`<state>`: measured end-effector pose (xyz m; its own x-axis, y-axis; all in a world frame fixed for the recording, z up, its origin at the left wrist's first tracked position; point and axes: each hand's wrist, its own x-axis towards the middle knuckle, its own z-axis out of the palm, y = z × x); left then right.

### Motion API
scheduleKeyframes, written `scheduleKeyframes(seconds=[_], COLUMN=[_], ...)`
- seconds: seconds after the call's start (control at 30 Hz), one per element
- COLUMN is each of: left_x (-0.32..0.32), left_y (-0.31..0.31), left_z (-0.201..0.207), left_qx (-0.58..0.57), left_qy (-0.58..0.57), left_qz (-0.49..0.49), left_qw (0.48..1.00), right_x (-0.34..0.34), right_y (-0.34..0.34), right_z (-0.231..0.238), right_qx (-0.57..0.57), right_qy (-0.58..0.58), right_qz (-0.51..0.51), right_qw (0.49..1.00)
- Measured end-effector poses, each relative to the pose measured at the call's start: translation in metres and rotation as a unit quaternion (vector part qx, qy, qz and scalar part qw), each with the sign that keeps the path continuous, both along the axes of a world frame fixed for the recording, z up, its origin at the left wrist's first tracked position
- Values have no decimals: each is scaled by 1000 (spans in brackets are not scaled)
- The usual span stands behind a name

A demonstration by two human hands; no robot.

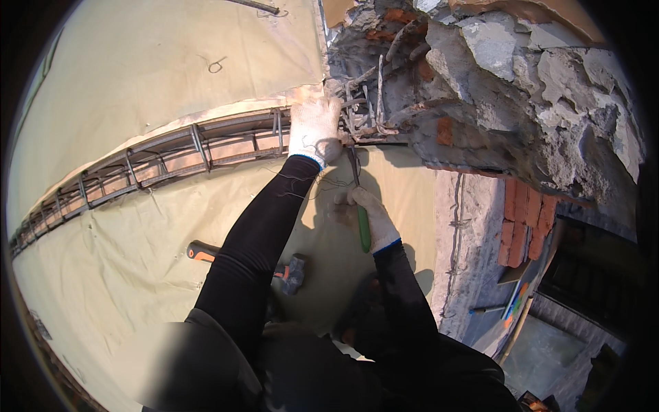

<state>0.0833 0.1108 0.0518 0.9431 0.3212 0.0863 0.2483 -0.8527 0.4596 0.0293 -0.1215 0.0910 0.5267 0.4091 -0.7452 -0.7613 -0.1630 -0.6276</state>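
My left hand [316, 130], in a white knit glove, is closed over the right end of a long rebar cage [199, 145]; its fingertips are hidden behind the knuckles. Thin tie wires [333, 182] stick out loosely beside that wrist. Lower and to the right, my gloved right hand [374, 209] grips a green-handled tool [364, 230]. Its slim dark metal shank points up to the bars next to my left hand. Whether it is a hook or pincers, I cannot tell. Bent steel bars [379, 93] jut from the broken masonry just right of the cage.
A hammer [294, 275] with an orange and black handle lies on the pale sheeting [144, 233], partly under my left forearm. Rough broken concrete [508, 89] rises at the upper right. Red bricks [525, 220] and a lower level lie beyond the right edge. A wire loop [216, 66] rests on the far sheet.
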Motion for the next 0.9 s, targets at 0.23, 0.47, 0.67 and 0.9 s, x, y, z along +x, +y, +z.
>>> scheduleKeyframes(seconds=[0.23, 0.47, 0.67, 0.9], left_x=[-2, -4, -4, -1], left_y=[-4, -3, -3, -6], left_z=[-3, -5, -1, 3], left_qx=[10, 9, 19, 16], left_qy=[-27, -81, -52, -43], left_qz=[-2, 9, 10, 14], left_qw=[1000, 997, 998, 999], right_x=[-42, -53, -51, -50], right_y=[29, 53, 48, 42], right_z=[-20, -12, 12, -1], right_qx=[551, 610, 656, 661], right_qy=[353, 325, 409, 399], right_qz=[-178, -310, -298, -279], right_qw=[735, 652, 560, 571])
